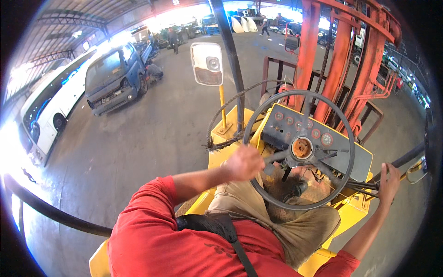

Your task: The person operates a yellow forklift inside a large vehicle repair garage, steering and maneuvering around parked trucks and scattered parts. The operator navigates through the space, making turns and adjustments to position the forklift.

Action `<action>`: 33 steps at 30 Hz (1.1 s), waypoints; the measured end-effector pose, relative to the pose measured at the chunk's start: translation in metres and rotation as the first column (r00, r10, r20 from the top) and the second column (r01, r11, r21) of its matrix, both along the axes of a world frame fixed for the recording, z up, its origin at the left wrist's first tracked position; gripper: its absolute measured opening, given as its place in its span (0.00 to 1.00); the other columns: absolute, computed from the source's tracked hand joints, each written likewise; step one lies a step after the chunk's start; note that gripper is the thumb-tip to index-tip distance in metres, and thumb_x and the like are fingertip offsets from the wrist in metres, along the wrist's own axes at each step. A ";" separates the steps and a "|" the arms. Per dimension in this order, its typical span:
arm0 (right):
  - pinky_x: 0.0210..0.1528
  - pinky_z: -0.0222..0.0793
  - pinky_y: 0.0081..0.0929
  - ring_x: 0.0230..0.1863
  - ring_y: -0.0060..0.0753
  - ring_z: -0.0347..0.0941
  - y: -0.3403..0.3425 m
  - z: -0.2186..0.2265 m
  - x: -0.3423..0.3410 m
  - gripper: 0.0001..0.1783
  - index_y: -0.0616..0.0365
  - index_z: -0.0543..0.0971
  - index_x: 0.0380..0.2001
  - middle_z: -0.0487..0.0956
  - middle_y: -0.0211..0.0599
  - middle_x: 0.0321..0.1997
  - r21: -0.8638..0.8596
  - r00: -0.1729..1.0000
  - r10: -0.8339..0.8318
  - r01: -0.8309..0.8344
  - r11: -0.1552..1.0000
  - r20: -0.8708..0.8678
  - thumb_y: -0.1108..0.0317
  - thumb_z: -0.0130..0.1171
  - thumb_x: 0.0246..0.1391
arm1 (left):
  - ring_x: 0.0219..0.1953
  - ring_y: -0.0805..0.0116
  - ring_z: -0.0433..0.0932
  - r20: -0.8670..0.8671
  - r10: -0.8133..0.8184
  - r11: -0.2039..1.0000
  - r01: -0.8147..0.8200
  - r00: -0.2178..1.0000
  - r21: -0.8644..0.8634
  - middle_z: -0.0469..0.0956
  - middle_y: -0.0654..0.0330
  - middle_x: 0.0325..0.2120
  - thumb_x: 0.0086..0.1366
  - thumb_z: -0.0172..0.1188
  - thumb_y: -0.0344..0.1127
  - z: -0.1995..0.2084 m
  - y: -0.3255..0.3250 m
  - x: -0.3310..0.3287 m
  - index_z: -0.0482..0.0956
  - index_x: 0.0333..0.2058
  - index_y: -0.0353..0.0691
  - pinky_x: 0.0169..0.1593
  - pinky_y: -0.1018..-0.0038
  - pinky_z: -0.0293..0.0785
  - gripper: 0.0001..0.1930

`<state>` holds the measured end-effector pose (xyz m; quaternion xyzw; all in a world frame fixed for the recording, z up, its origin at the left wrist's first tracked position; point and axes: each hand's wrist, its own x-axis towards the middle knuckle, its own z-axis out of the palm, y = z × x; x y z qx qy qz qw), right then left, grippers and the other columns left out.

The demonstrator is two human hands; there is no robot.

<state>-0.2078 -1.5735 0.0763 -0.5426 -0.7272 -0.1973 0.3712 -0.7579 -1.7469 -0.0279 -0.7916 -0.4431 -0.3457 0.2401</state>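
Note:
My left hand [244,162], slightly blurred, is closed at the left side of the black steering wheel [349,171] and covers part of its rim. A rounded grey knob [269,169] shows just beside its fingers. Out to the right, my right hand [389,182] is at the ends of the dark control levers [362,185], its fingers curled partly round them and partly pointing up. Behind the wheel is a grey dashboard [344,150] with several round gauges. The wheel's hub [302,148] is bare and rusty orange.
Orange mast rails [330,78] rise ahead, with chains between them. A mirror [207,63] stands on a yellow post, near a black pillar [229,55]. To the left are a damaged dark van [113,78] and a white bus [57,104]. Two people stand or walk far off.

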 end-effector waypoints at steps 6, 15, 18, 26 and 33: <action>0.44 0.77 0.40 0.39 0.53 0.84 0.014 0.001 -0.053 0.25 0.67 0.85 0.43 0.85 0.52 0.34 -0.461 0.992 0.111 -0.129 0.878 -0.066 0.50 0.67 0.60 | 0.40 0.59 0.71 -0.022 -0.512 0.839 0.494 0.859 -0.227 0.69 0.60 0.33 0.70 0.59 0.51 -0.023 0.008 0.128 0.77 0.30 0.47 0.45 0.57 0.65 0.15; 0.39 0.77 0.36 0.33 0.41 0.85 0.011 0.000 -0.048 0.24 0.67 0.86 0.42 0.87 0.50 0.33 -0.632 0.988 0.077 -0.143 0.762 -0.130 0.54 0.71 0.56 | 0.49 0.52 0.73 -0.025 -0.331 0.939 0.327 0.943 -0.105 0.78 0.50 0.40 0.67 0.56 0.50 0.028 0.209 0.277 0.85 0.32 0.43 0.51 0.52 0.66 0.17; 0.38 0.76 0.36 0.33 0.39 0.85 0.011 0.003 -0.046 0.23 0.67 0.86 0.42 0.87 0.50 0.32 -0.619 0.978 0.157 -0.209 0.757 -0.138 0.54 0.71 0.57 | 0.53 0.52 0.73 0.059 -0.099 0.994 0.102 0.993 -0.047 0.79 0.51 0.44 0.66 0.57 0.48 0.074 0.260 0.250 0.87 0.37 0.42 0.54 0.49 0.65 0.16; 0.38 0.74 0.36 0.31 0.38 0.82 0.018 -0.019 -0.032 0.27 0.69 0.85 0.43 0.85 0.49 0.30 -0.554 0.976 0.126 -0.205 0.807 -0.179 0.51 0.71 0.57 | 0.53 0.58 0.79 -0.281 0.451 0.843 -0.508 0.847 -0.178 0.82 0.56 0.49 0.67 0.58 0.42 0.158 0.268 0.098 0.88 0.47 0.45 0.52 0.52 0.65 0.16; 0.40 0.76 0.37 0.34 0.43 0.83 0.010 -0.017 -0.048 0.29 0.68 0.85 0.45 0.86 0.50 0.32 -0.517 0.971 0.115 -0.209 0.830 -0.208 0.50 0.72 0.55 | 0.52 0.52 0.79 -0.069 0.436 0.892 -0.441 0.897 -0.098 0.81 0.52 0.43 0.70 0.55 0.45 0.117 0.194 -0.018 0.87 0.40 0.42 0.53 0.55 0.78 0.16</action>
